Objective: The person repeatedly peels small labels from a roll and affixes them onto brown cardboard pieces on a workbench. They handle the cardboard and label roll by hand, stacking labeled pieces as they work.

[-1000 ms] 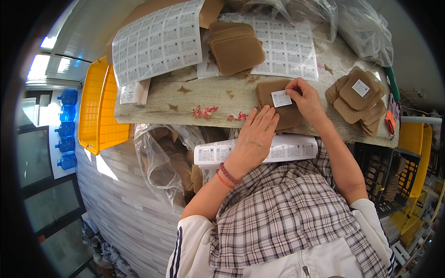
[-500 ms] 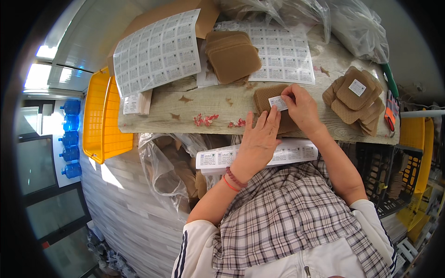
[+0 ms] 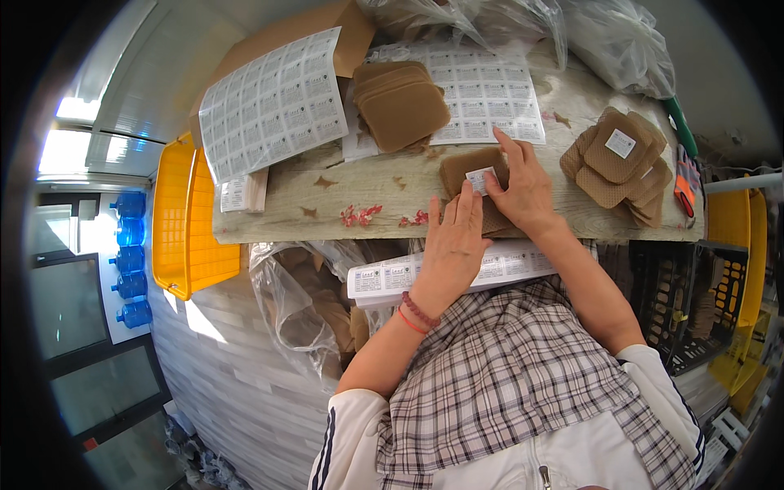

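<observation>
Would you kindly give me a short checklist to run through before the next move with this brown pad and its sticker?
1. White sticker lies on the brown pad: ok.
2. Right hand presses on the sticker: ok.
3. Left hand steadies the pad's near edge: ok.
4. Sticker fully flat, no creases: cannot tell.
5. Labelled pile at right has room on top: ok.
6. Label sheet on the lap within reach: ok.

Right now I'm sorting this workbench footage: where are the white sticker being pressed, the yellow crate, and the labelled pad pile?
white sticker (image 3: 479, 180), head view, its visible face.
yellow crate (image 3: 181, 214), head view, its mesh side.
labelled pad pile (image 3: 608, 163), head view, top pad.
</observation>
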Action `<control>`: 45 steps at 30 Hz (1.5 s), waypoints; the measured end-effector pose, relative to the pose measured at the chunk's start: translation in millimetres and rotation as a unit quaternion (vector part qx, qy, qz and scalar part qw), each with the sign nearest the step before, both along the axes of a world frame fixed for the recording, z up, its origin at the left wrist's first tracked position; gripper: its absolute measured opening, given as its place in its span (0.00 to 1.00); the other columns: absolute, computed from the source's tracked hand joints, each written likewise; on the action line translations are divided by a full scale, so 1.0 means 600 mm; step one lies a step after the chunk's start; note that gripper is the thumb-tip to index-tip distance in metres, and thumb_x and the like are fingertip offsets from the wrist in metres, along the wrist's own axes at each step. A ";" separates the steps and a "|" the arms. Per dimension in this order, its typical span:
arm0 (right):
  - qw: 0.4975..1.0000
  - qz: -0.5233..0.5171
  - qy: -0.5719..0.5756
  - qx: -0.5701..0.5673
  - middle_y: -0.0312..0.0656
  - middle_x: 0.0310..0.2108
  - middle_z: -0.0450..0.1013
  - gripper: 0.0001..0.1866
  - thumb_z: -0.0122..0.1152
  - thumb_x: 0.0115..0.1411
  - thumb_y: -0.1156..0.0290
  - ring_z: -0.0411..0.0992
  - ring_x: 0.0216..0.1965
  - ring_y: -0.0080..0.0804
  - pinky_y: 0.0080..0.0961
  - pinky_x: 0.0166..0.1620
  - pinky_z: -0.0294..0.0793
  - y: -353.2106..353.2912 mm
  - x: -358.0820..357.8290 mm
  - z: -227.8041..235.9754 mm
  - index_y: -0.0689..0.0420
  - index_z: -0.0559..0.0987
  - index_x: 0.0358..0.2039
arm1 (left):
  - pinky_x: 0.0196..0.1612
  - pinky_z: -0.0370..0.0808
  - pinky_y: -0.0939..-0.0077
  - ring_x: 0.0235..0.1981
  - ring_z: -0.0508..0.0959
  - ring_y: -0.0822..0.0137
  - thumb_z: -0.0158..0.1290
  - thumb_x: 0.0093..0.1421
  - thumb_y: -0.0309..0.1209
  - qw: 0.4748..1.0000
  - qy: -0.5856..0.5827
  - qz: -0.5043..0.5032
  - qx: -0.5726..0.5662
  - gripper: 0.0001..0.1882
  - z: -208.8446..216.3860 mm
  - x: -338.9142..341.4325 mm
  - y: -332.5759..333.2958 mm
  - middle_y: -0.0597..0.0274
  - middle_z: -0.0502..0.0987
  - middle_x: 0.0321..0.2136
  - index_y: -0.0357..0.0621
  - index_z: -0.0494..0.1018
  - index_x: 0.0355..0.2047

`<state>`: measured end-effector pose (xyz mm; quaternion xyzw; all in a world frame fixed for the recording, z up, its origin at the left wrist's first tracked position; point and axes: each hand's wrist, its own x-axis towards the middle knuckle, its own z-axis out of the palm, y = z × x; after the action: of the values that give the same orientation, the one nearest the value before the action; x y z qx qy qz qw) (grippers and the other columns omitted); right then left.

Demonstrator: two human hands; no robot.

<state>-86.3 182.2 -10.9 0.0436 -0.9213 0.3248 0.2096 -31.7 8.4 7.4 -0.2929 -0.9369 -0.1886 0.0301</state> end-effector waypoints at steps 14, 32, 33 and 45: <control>0.988 -0.016 0.032 -0.148 0.37 0.38 0.76 0.07 0.70 0.57 0.74 0.77 0.33 0.33 0.25 0.37 0.78 0.019 -0.004 -0.042 0.54 0.86 0.37 | 0.67 0.61 0.48 0.61 0.67 0.50 0.68 0.53 0.34 1.000 0.018 -0.002 0.021 0.44 -0.009 -0.001 0.000 0.45 0.60 0.68 0.32 0.61 0.66; 0.904 0.051 -0.055 -0.422 0.32 0.35 0.80 0.14 0.60 0.68 0.75 0.75 0.38 0.15 0.14 0.44 0.73 0.128 0.030 0.095 0.57 0.79 0.53 | 0.58 0.68 0.57 0.52 0.75 0.51 0.60 0.59 0.30 0.992 -0.016 0.066 0.104 0.19 0.016 0.052 -0.076 0.54 0.78 0.47 0.42 0.74 0.51; 0.930 0.018 -0.026 -0.367 0.32 0.35 0.80 0.14 0.61 0.68 0.75 0.76 0.38 0.17 0.16 0.45 0.74 0.155 0.029 0.102 0.56 0.79 0.54 | 0.58 0.67 0.58 0.51 0.75 0.52 0.61 0.58 0.31 0.993 -0.033 0.075 0.088 0.19 0.026 0.057 -0.089 0.55 0.79 0.46 0.42 0.76 0.50; 0.997 0.052 0.049 -0.036 0.41 0.41 0.79 0.14 0.71 0.56 0.73 0.77 0.44 0.43 0.35 0.47 0.76 0.086 0.142 0.081 0.52 0.82 0.45 | 0.50 0.71 0.60 0.44 0.77 0.52 0.65 0.56 0.34 0.975 -0.156 0.075 0.137 0.17 -0.010 0.095 -0.158 0.56 0.79 0.40 0.43 0.78 0.44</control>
<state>-1.2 234.0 37.5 0.0996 -0.8941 0.3656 0.2389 25.6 -86.2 1.3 -0.1816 -0.9148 -0.3552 -0.0624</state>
